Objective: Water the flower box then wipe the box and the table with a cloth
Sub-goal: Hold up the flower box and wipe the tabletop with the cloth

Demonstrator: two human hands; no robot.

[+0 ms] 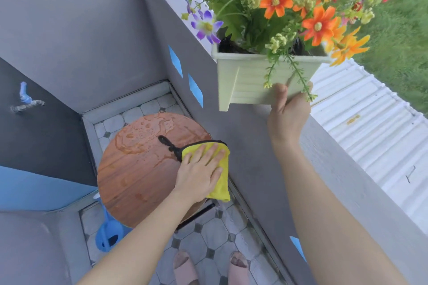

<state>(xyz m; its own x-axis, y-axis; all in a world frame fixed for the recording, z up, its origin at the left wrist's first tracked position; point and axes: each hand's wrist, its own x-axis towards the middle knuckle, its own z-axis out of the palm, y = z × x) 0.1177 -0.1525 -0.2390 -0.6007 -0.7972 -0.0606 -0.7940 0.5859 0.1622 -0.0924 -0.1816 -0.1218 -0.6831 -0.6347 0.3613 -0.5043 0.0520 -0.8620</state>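
Left grip (199, 173), fingers spread flat, presses the yellow cloth (223, 186) onto the wet round counter (134, 169) near its right edge. Right grip (288, 113) clasps the pale flower box (252, 81) by its lower corner, holding it aloft and tilted.

So the round wooden table (139, 176) stood on the tiled floor (215, 233), top wet with puddles and droplets (139, 139), mostly on the far half. A yellow cloth (222, 183) lay at its right edge, hanging over a bit. A blue watering can (108, 233) sat on the tiles, partly under the table.
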